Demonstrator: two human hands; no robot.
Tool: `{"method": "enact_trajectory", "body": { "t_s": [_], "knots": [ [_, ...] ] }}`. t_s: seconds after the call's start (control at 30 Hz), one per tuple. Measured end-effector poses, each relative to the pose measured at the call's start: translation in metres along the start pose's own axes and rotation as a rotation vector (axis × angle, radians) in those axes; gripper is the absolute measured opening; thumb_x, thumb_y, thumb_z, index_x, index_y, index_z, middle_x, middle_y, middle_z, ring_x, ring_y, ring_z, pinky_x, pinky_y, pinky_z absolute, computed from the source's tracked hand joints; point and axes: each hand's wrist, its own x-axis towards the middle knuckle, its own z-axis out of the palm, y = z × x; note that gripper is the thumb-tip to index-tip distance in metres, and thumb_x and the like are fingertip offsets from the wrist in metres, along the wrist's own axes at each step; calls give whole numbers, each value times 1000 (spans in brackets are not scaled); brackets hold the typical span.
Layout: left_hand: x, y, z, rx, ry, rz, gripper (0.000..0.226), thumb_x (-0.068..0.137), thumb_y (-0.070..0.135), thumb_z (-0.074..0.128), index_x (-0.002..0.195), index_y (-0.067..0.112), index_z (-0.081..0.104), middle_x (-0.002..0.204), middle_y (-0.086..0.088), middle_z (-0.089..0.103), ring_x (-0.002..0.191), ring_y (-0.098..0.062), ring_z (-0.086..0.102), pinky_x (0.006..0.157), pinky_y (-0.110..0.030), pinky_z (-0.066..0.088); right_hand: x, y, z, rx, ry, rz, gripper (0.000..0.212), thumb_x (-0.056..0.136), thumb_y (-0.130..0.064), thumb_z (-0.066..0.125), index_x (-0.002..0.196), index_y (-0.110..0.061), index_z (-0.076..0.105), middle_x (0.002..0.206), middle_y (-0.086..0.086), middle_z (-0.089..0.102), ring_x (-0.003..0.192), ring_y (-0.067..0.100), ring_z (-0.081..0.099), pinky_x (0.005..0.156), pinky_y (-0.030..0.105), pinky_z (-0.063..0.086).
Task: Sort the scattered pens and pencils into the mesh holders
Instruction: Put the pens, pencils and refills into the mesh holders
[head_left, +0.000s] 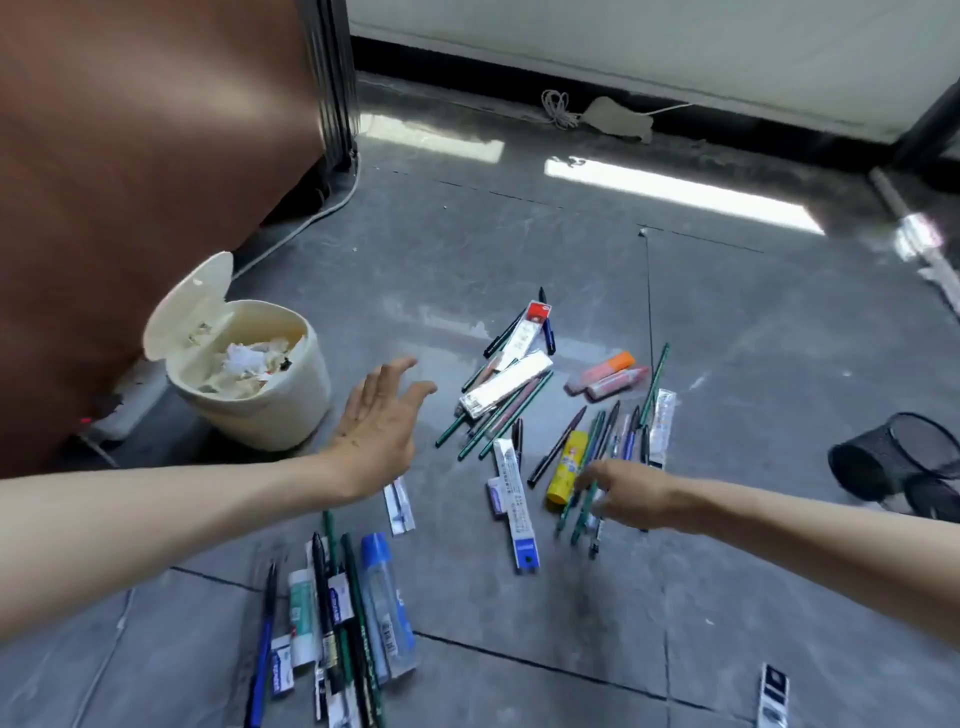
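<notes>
Nearly all pens (556, 449) were left scattered, holders (872, 462) seemingly unfilled; pencils (582, 519) were pinched by right hand (631, 493), left hand (382, 423) was spread empty.

Green pencil (582, 519), yellow tube (566, 467), apparently black holder (872, 462).

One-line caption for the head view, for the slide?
Left hand open, right hand gripping green pencils amid scattered pens; mesh holder on its side at right.

Pens and pencils (557, 447) scattered on floor (727, 322), bin (270, 415) left, mesh holder (872, 462) right
</notes>
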Motion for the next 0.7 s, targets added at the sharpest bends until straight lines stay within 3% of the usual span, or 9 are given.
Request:
{"method": "enact_trajectory", "body": {
  "t_s": [0.07, 0.13, 0.27, 0.37, 0.47, 0.53, 0.6, 0.63, 0.7],
  "knots": [
    [13, 18, 15, 29, -155, 84, 65, 75, 1, 47, 135, 23, 36, 144, 1, 4, 132, -24, 13, 112, -41, 16, -11, 29, 7, -27, -5, 60, 41, 88, -12, 53, 129, -8, 52, 133, 14, 53, 115, 25, 53, 87, 26, 43],
    [28, 49, 28, 77, -318, 186, 65, 77, 6, 48, 138, 21, 33, 149, -7, 4, 137, -28, 15, 109, -38, 26, -20, 62, 10, -25, 29, 140, 43, 88, -10, 52, 130, -3, 49, 134, 21, 49, 120, 31, 49, 94, 33, 44],
    [45, 119, 48, 130, -546, 350, 64, 84, 13, 51, 143, 16, 28, 153, -12, 0, 141, -30, 16, 108, -36, 31, -29, 117, 9, 51, 149, 288, 56, 91, -14, 50, 144, -9, 30, 146, 22, 26, 135, 35, 28, 105, 35, 32],
    [48, 167, 68, 115, -622, 442, 60, 85, 13, 49, 142, 12, 29, 154, -12, 0, 140, -31, 19, 106, -38, 33, -30, 161, 5, 29, 275, 439, 49, 91, -19, 49, 137, -9, 36, 150, 21, 8, 139, 35, 15, 105, 38, 30],
    [52, 201, 91, 141, -641, 527, 62, 84, 14, 51, 142, 12, 29, 154, -15, 1, 141, -29, 16, 107, -36, 33, -28, 198, 0, -1, 444, 688, 50, 88, -27, 55, 133, -16, 39, 154, 22, -12, 145, 34, -4, 113, 45, 14],
    [55, 217, 102, 140, -627, 567, 61, 82, 13, 50, 140, 11, 32, 153, -17, 4, 140, -30, 18, 105, -36, 34, -28, 217, 2, 83, 497, 895, 54, 93, -26, 49, 142, -19, 30, 157, 17, -11, 145, 31, -5, 115, 43, 4],
    [57, 228, 112, 146, -620, 604, 61, 81, 14, 49, 140, 11, 33, 152, -18, 5, 138, -32, 19, 106, -38, 34, -32, 237, 12, 190, 411, 973, 55, 99, -12, 29, 149, -2, 8, 159, 15, -3, 145, 31, 0, 116, 37, -3],
    [58, 232, 117, 155, -620, 612, 60, 81, 15, 50, 139, 11, 34, 152, -17, 5, 138, -32, 20, 106, -38, 33, -33, 242, 13, 218, 374, 991, 53, 99, -8, 22, 148, 3, 8, 158, 17, 3, 145, 31, 3, 116, 37, -3],
    [61, 235, 125, 166, -611, 610, 55, 82, 16, 51, 136, 12, 38, 153, -16, 6, 137, -32, 20, 107, -38, 31, -31, 249, 16, 232, 450, 1082, 48, 95, -11, 29, 143, -3, 32, 152, 16, 22, 142, 32, 18, 116, 39, 1]
  ]
}}
